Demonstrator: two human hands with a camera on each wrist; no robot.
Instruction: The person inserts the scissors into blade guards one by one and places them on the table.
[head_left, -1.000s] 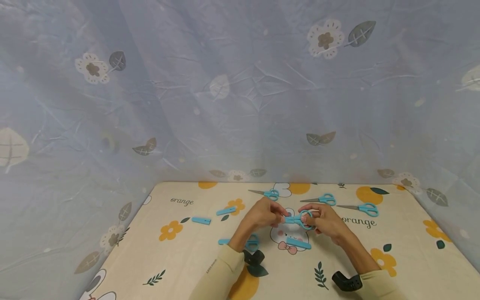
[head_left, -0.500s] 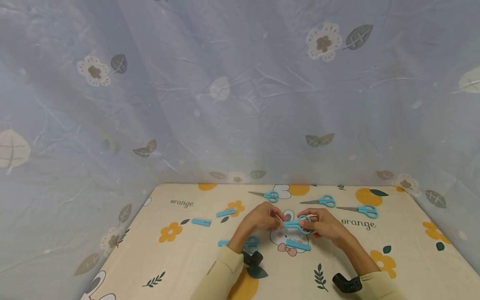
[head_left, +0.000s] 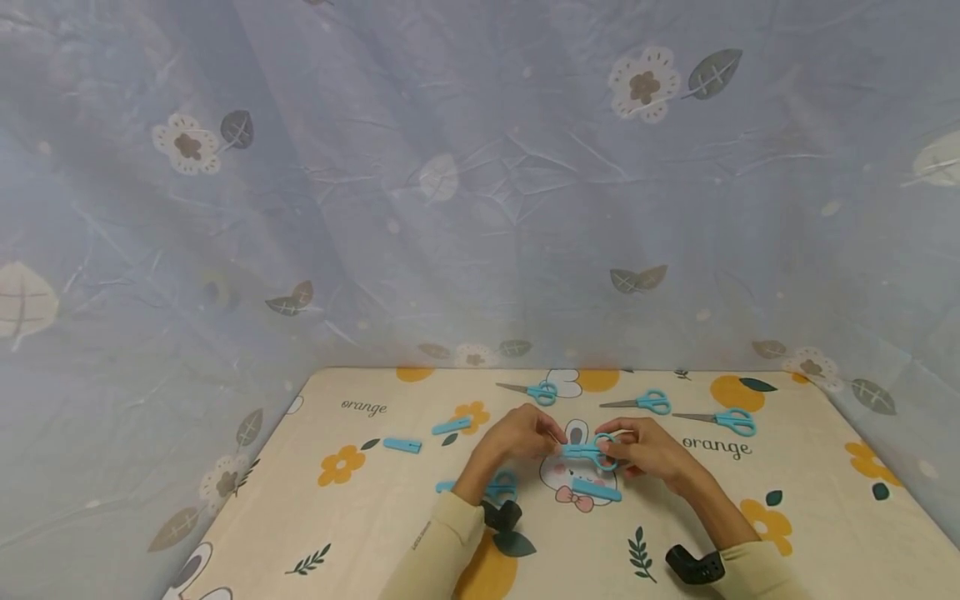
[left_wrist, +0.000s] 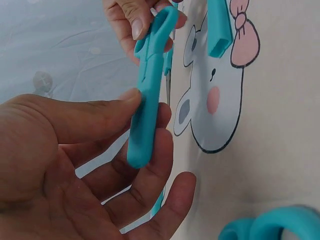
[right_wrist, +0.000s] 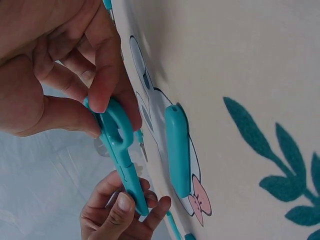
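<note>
My left hand (head_left: 525,433) pinches the turquoise blade cover (left_wrist: 145,112) between thumb and fingers. This cover sits over the blades of a pair of scissors (right_wrist: 111,125), its edge meeting the handle part, and no metal shows. By the finger loops, my right hand (head_left: 648,448) holds the same scissors, raised over the printed rabbit on the cloth. A loose blade cover (head_left: 596,489) lies just below them on the table. Near my left wrist rests another pair of scissors (head_left: 504,490) with a cover on, partly hidden by the forearm.
Bare-bladed turquoise scissors lie at the back: one pair (head_left: 542,392) behind my left hand, a second (head_left: 654,402) and a third (head_left: 735,422) farther right. Two loose covers, one (head_left: 402,445) and another (head_left: 452,425), lie to the left. A patterned curtain (head_left: 480,250) hangs behind the table.
Both hands and the held scissors have shifted slightly left and lower. More of the cover shows between the hands. The things on the table stay put.
</note>
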